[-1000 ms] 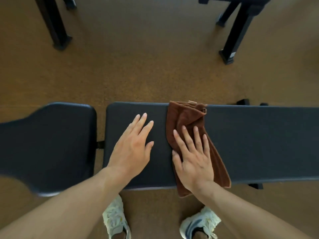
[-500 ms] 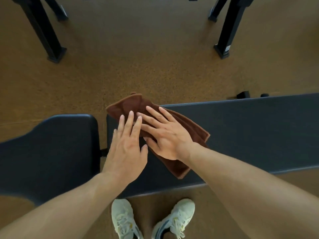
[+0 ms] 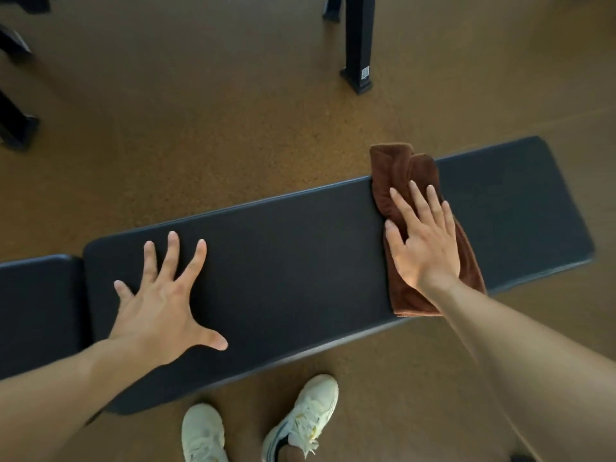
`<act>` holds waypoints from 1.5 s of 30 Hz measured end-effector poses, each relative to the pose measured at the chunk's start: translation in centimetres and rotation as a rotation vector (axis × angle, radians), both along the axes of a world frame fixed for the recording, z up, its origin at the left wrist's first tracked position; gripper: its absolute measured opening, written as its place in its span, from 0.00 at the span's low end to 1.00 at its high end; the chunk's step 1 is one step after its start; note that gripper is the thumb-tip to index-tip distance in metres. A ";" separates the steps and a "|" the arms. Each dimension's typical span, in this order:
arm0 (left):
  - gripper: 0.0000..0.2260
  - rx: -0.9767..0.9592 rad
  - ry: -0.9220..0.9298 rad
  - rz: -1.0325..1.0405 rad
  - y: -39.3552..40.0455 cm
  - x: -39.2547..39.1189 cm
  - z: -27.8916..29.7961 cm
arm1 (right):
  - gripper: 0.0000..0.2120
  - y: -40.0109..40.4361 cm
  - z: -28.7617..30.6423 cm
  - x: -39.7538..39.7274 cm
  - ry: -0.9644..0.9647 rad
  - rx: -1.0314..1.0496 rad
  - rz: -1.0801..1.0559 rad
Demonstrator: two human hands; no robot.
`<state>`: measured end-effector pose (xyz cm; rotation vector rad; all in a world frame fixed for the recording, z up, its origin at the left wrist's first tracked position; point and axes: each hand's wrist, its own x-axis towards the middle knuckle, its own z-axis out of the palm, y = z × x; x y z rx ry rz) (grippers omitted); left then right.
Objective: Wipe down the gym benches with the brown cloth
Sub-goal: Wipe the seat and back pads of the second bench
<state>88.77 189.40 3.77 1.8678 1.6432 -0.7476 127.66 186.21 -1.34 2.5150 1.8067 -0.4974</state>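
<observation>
I see my right hand [image 3: 425, 241] flat, fingers together, pressing the brown cloth [image 3: 410, 181] on the bench pad [image 3: 293, 248]; my left hand [image 3: 163, 301], far left, is splayed wide, empty.

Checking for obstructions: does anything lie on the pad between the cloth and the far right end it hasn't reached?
Nothing visible. The right hand presses the cloth flat; the pad beyond it is bare to its end.
</observation>
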 end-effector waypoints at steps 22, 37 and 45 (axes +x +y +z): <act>0.51 0.123 -0.334 -0.181 -2.1 -4.1 -0.4 | 0.29 -0.4 0.2 -24.4 0.039 0.050 -0.632; 0.40 0.291 -0.586 0.216 -11.0 -28.5 -3.8 | 0.27 3.0 -0.1 -49.6 -0.016 0.119 0.034; 0.40 0.130 -0.519 0.091 -15.3 -25.7 -2.6 | 0.33 -5.7 -0.4 -47.5 -0.082 0.093 0.387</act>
